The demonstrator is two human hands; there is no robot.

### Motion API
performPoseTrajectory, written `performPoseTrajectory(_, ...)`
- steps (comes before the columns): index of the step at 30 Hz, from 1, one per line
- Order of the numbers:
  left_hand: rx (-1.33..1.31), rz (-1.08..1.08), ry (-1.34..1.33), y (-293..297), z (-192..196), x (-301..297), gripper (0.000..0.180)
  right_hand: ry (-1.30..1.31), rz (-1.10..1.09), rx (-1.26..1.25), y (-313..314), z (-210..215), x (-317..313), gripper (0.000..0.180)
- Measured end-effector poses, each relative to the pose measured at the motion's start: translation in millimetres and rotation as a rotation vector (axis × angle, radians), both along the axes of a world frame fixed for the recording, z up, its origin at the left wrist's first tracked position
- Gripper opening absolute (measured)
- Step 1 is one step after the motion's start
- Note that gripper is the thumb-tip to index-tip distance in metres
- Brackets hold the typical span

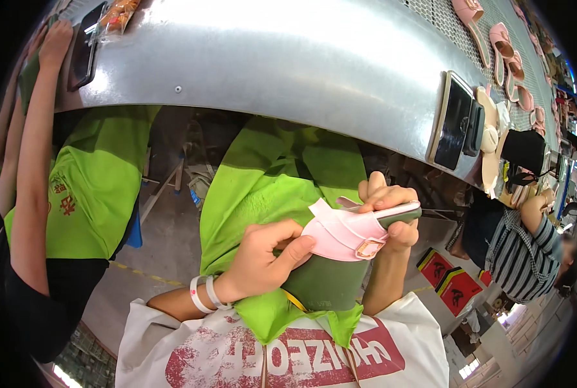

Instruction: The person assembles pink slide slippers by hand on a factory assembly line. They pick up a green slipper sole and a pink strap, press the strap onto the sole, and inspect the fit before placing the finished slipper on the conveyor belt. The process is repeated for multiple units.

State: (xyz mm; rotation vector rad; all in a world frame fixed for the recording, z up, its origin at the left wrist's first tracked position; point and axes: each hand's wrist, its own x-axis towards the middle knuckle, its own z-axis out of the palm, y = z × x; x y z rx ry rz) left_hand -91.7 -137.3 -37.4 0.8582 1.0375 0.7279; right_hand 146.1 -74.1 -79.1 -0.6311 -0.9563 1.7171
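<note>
Over my lap, a pink shoe upper point(343, 231) with a strap and a square jewelled buckle point(370, 248) sits on a dark green shoe last point(324, 282). My left hand point(261, 258) is closed on the upper's left edge, thumb on top, the fingertips partly hidden. Around the narrow end of the shoe at the right, the fingers of my right hand point(392, 197) are wrapped, with the thumb below. A pale edge runs along the shoe there. The last's wide end points down toward my shirt. A green apron point(269, 187) covers my legs.
A shiny metal table point(269, 52) stretches ahead, with a smartphone point(450, 119) at its right and another phone point(87, 48) at far left. Pink shoes point(502, 42) line a mesh belt. Co-workers sit left point(91, 187) and right point(521, 252). Red-and-yellow boxes point(453, 288) lie on the floor.
</note>
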Motion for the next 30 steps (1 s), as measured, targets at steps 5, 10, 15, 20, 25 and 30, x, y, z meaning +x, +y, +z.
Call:
performPoseTrajectory(5, 0.026, -0.029, 0.086, -2.9, -17.6, 7.6, 0.029, 0.188, -0.072, 0.0, -8.0, -10.0, -4.2, 0.033)
performPoseTrajectory(10, -0.479, -0.353, -0.678, 9.6, -67.4, 24.3, 0.037, 0.429, -0.032, 0.001, -11.9, -26.6, -8.5, 0.03)
performPoseTrajectory(15, -0.33, -0.077, -0.353, 7.4, -26.4, 24.5, 0.029, 0.286, -0.072, 0.048, -9.6, -4.4, -2.4, 0.034)
performPoseTrajectory(20, -0.393, 0.004, -0.185, 5.4, 17.4, -6.4, 0.037, -0.307, -0.05, 0.115, 9.6, 57.3, -15.2, 0.032)
performPoseTrajectory(25, -0.273, -0.074, -0.379, 10.3, 24.2, -5.4, 0.085, -0.971, -0.179, 0.192, 15.5, 111.5, -65.8, 0.034)
performPoseTrajectory(30, -0.427, 0.018, -0.498, 11.8, 9.2, 0.4, 0.098, -0.795, -0.259, 0.388, 10.1, 91.1, -73.1, 0.041)
